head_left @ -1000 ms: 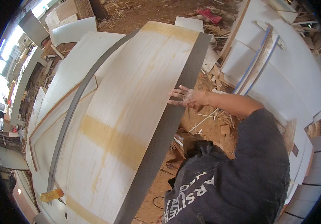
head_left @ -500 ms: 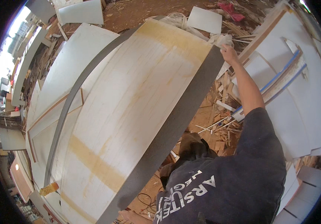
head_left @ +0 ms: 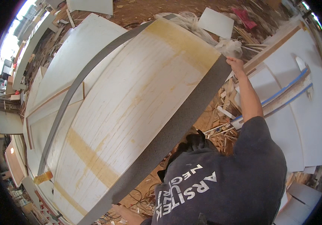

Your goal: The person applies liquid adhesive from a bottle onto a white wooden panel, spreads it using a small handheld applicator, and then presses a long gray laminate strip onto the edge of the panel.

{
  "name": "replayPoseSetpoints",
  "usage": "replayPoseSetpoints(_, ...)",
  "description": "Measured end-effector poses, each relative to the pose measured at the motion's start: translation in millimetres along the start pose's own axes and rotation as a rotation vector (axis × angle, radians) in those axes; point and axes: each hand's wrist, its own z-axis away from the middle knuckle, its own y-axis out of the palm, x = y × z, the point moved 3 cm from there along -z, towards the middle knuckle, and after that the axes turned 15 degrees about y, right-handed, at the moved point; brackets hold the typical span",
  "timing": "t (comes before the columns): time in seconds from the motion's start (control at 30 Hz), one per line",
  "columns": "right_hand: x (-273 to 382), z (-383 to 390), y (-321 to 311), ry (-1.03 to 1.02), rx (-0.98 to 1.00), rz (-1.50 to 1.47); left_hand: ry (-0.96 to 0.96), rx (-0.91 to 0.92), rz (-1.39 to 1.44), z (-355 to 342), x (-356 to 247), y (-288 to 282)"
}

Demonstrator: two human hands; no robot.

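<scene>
A long pale wood-faced panel point(head_left: 138, 90) with yellowish bands spans the centre, a dark grey speckled strip point(head_left: 172, 123) along its right edge. My right hand point(head_left: 234, 63) is closed on the top right corner of this panel, arm outstretched. Low at the bottom, my left hand point(head_left: 119, 210) is at the same edge, gripping it with fingertips partly hidden. A curved grey strip point(head_left: 79, 82) runs along the panel's left side, and an amber-coloured object point(head_left: 43, 177) lies near its lower end. My dark shirt with printed lettering fills the lower right.
White boards point(head_left: 76, 41) lean at left; more point(head_left: 296, 123) stand at right with a blue-edged piece point(head_left: 284, 93). Wood scraps point(head_left: 226, 142) and cables point(head_left: 138, 197) cover the ground. Plastic sheeting point(head_left: 185, 20) and a loose white board point(head_left: 215, 22) lie beyond the panel.
My right hand has moved from spread fingers midway along the strip up to the corner and closed there. My left hand has appeared at the lower edge. The panel now slants further rightward.
</scene>
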Motion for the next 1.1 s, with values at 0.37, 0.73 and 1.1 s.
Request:
replayPoseSetpoints(0.37, -12, -15, 2, 0.161, 0.149, -0.233, -0.007, -0.043, 0.002, -11, -6, 9)
replayPoseSetpoints(0.73, -16, -17, 1, 0.225, 0.260, -0.296, -0.001, -0.080, 0.027, -14, -7, 11)
replayPoseSetpoints(1.1, 20, -3, 10, 0.017, 0.362, -0.045, -0.066, -0.198, 0.155, -26, 26, -9)
